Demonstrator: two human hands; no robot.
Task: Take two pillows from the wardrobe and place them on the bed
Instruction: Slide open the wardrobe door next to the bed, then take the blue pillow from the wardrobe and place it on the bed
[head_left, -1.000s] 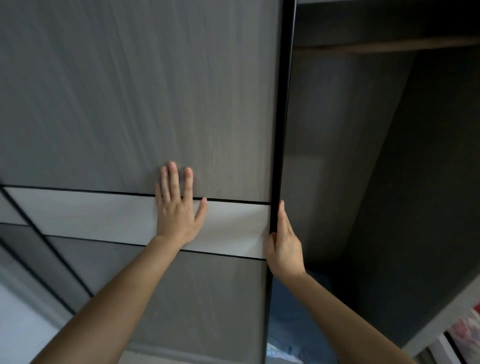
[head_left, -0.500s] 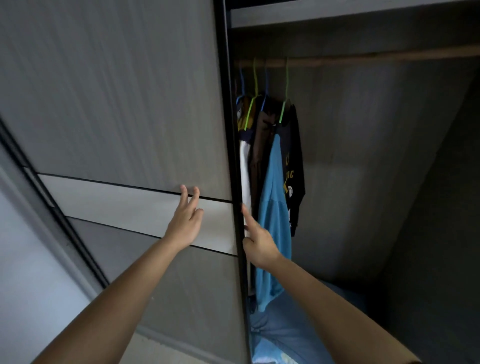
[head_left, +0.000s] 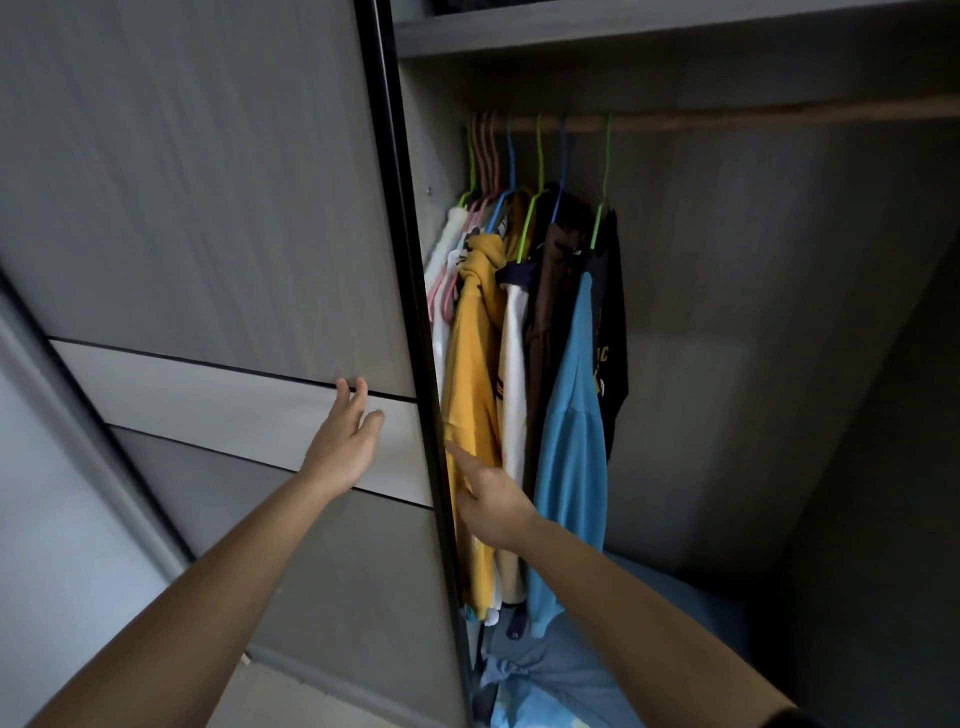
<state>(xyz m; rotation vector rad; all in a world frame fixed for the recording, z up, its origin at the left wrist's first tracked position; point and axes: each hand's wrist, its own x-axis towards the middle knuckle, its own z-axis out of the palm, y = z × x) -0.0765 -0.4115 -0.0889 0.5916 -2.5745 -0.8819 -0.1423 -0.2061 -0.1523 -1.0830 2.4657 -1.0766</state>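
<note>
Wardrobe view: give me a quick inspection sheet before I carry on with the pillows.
Surface: sliding door pushed left, wardrobe interior exposed.
Job's things: blue bedding bundled at the bottom; pillows not clearly told apart. Bed not in view.
Clutter: clothes on coloured hangers crowd the left of the rail; the right of the rail is bare.
Grippers: left hand open, flat near the door's pale band; right hand open at the door edge, fingers against the yellow garment.
Cables: nothing seen.
Surroundings: shelf above the rail; dim light.
</note>
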